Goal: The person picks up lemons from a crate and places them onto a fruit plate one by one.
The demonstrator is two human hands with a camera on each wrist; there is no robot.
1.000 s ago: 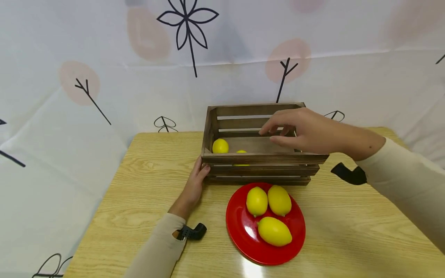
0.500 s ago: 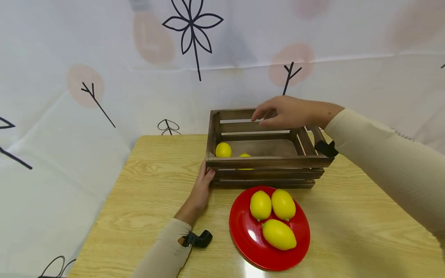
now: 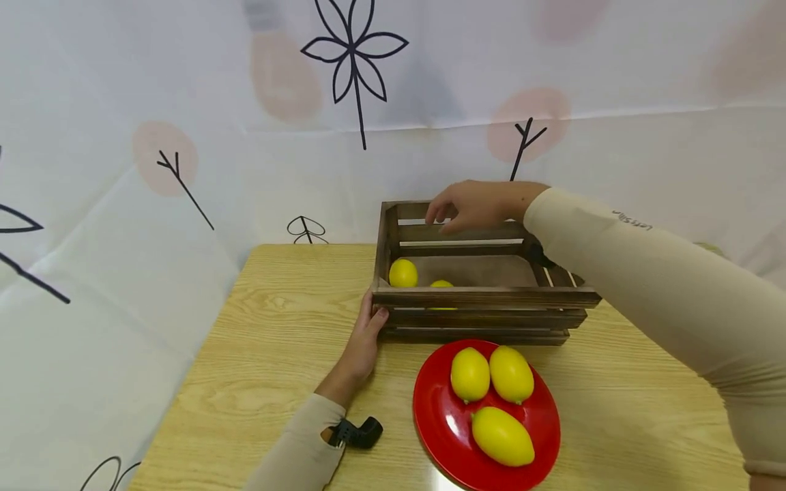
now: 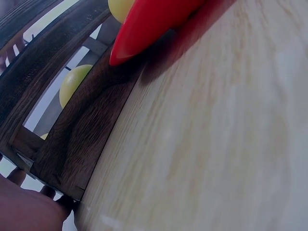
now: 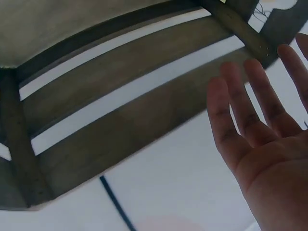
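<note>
The right hand (image 3: 473, 204) hangs over the back of the wooden crate (image 3: 479, 298), palm down and holding nothing, its fingers loosely bent in the head view and spread apart in the right wrist view. The left hand (image 3: 359, 348) grips the crate at its front left corner, the thumb against the front slats and the fingers along the left end. The crate stands near the back edge of the table (image 3: 276, 327), well to the right of its back left corner. Inside, one lemon (image 3: 403, 273) lies by the crate's left end, and a second lemon (image 3: 442, 284) sits right of it, partly hidden behind the front slats. Just in front of the crate is a red plate (image 3: 430, 409). Two lemons (image 3: 470, 375) lie side by side toward its far rim, while a third lemon (image 3: 503, 436) lies on its side toward the near rim. Behind the table hangs a white cloth (image 3: 430, 82) printed with dark plant outlines and pink blotches.
</note>
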